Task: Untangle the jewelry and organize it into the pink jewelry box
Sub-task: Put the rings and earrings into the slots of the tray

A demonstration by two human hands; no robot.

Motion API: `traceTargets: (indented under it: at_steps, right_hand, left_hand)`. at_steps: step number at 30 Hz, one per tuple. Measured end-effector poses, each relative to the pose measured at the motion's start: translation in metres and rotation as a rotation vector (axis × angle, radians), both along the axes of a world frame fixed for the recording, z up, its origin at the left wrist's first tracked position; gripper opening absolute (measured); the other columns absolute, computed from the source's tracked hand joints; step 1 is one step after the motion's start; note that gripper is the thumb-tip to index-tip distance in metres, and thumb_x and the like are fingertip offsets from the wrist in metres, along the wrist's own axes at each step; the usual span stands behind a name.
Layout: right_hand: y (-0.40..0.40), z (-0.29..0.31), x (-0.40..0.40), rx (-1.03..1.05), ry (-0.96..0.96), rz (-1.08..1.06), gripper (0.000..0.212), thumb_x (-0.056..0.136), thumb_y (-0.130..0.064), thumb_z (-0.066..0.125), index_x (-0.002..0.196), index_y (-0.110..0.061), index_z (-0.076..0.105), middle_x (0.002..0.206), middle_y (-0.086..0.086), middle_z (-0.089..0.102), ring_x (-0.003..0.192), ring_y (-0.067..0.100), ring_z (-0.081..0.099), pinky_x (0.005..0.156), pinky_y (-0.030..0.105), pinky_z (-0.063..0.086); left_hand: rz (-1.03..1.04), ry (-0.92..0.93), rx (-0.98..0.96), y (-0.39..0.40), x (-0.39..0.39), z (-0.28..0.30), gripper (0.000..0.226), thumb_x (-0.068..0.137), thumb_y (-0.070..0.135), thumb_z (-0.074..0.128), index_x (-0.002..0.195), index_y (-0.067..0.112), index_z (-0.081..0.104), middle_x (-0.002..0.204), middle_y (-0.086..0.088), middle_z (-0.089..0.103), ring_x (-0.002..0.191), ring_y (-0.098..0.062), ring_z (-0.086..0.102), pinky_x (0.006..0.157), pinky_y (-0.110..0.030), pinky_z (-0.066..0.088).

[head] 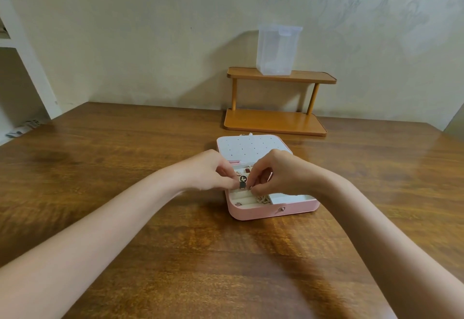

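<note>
Nearest on the worktop (175,256) sits the open pink jewelry box (263,212), its front wall toward the person, small gold pieces (261,200) lying in the front slots. Just above its tray both hands meet: the left hand (209,171) and right hand (281,173) each have a pinching grip, fingertips closed on a black-and-gold pendant piece (242,181) held between them. This looks like the untangling step, nearly over the box; next comes teasing it free and lowering it into a slot. Beyond stand a wooden shelf (276,122) and a clear container (277,49).
</note>
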State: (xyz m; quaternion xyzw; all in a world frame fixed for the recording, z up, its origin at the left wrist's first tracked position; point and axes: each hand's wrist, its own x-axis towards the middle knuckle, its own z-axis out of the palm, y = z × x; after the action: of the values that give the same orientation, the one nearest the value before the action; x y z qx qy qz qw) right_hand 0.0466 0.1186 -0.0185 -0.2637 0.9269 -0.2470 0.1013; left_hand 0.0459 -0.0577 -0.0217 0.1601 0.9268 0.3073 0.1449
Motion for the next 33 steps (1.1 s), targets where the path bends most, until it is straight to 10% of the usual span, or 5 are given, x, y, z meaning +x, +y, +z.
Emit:
traceTargets:
  at_steps: [21,33]
  right_hand:
    - [-0.01,0.002,0.004,0.065,0.047,-0.018,0.015,0.083,-0.011,0.069,0.097,-0.012,0.074,0.085,-0.006,0.064,0.067,0.001,0.054,0.058,0.002,0.041]
    - [-0.017,-0.002,0.001,0.112,0.111,-0.018,0.015,0.084,-0.011,0.068,0.097,-0.011,0.075,0.097,0.004,0.072,0.082,0.01,0.059,0.078,0.024,0.05]
  left_hand:
    - [0.004,0.052,-0.081,0.001,0.0,0.004,0.011,0.087,0.028,0.065,0.092,0.021,0.071,0.081,0.014,0.058,0.074,-0.002,0.05,0.061,-0.019,0.035]
    - [0.028,0.067,-0.101,0.0,0.0,0.006,0.013,0.088,0.028,0.064,0.094,0.019,0.071,0.079,0.013,0.055,0.071,-0.001,0.048,0.058,-0.019,0.034]
